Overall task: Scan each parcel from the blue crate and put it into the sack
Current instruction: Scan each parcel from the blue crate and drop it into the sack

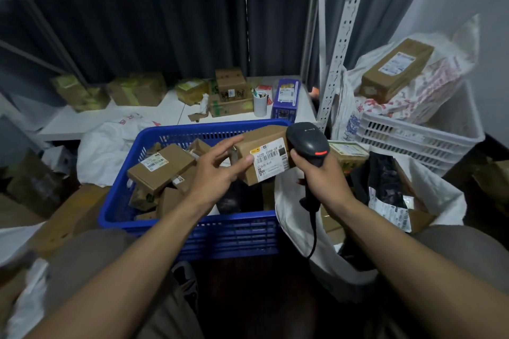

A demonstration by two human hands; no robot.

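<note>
Seen from above, a person's left hand (217,170) pinches a small brown cardboard parcel (261,157), thumb on its front face and fingers laid along its top left edge. The parcel sits just right of that hand, in the air above the blue crate (192,234). Its long axis runs left to right, with the right end tipped slightly up. Its white printed label (271,158) faces the viewer.

Under the left hand, the latticed plastic crate holds more flat cardboard boxes (161,166), lying jumbled.

At the parcel's right end is the rounded head of a dark grey barcode scanner (307,143), showing a red lit strip. The right hand (322,176) is wrapped around its handle. A black cable (314,231) hangs below.

Below and right of this hand, a white sack (330,267) stands open, containing a crinkled black mailer bag (385,181).
</note>
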